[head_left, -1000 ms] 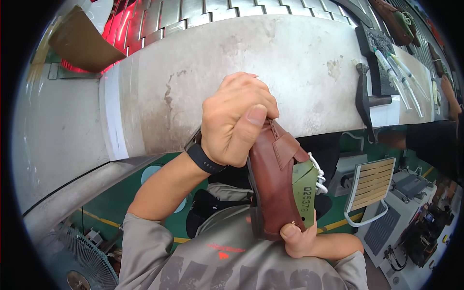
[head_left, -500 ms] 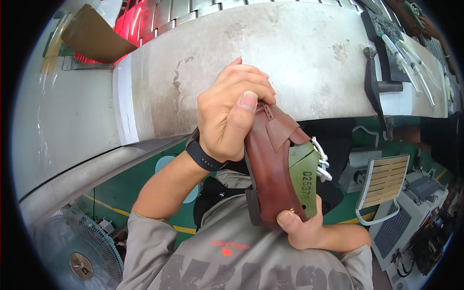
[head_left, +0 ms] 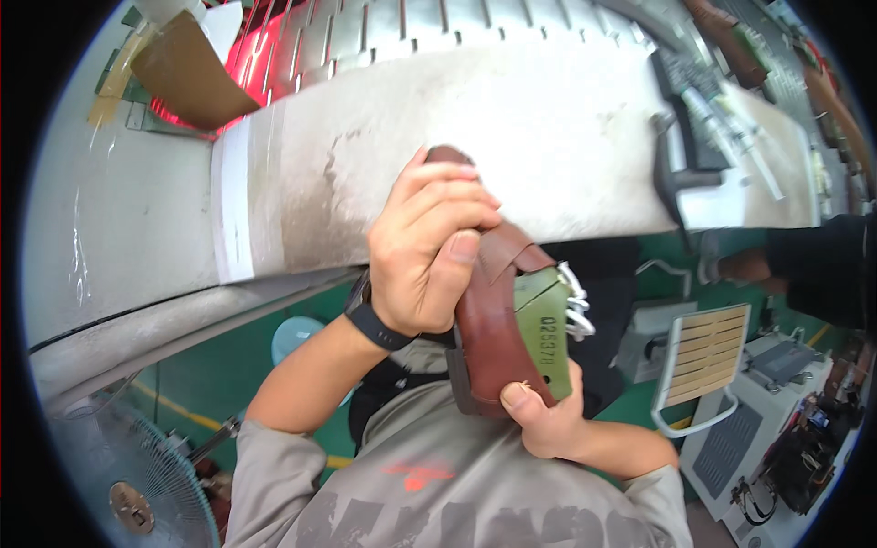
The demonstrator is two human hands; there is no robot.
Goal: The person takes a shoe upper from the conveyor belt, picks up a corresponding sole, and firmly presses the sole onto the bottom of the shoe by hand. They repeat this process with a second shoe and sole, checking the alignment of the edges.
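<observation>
A brown leather shoe [head_left: 491,333] is held in front of my chest, its toe pointing away over the edge of the worktable. A green shoe last [head_left: 541,340] fills its opening, and white laces [head_left: 575,301] hang out on the right side. My left hand [head_left: 422,251] wraps over the forefoot with the thumb lying across the upper; the toe tip shows beyond its fingers. At the heel, my right hand [head_left: 553,422] grips with its thumb pressed on the back edge; its other fingers are hidden behind the shoe.
A light worktable [head_left: 301,196] spans ahead, with a metal roller conveyor [head_left: 384,32] behind it. A black hammer [head_left: 669,178] and syringes [head_left: 717,128] lie at right. A fan [head_left: 137,493] stands lower left, a slatted chair [head_left: 703,356] right. Another person's leg [head_left: 744,265] shows far right.
The left fingers have shifted back along the shoe, so its toe now shows past them. The whole view has also moved a little.
</observation>
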